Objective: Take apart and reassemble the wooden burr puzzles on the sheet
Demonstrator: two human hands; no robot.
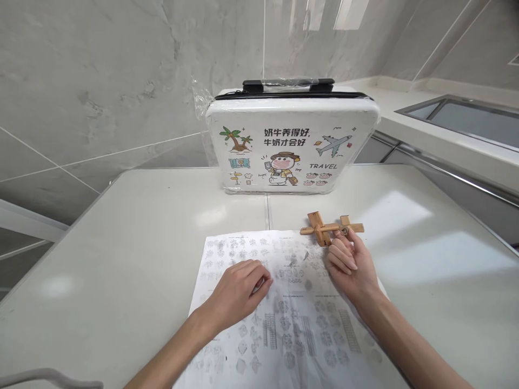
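Note:
A small wooden airplane model [324, 229], built of interlocking pieces with dark printed marks, is pinched at its right end in my right hand [346, 262]. My right thumb and forefinger grip it, while the other fingers curl in toward the palm. It is held just beyond the top right of a large printed sheet [219, 302]. On the sheet's left half rests my left hand [241, 286], its fingers loosely curled and closed, with nothing visible in them. Rows of grey diagrams cover the paper, which looks smudged and creased.
A white suitcase [243, 119] with cartoon prints and clear plastic wrap stands upright at the back of the white table [101, 270]. Behind it is a grey tiled wall. A counter with a sink [466, 116] lies at the right. A grey curved object [48, 378] shows bottom left.

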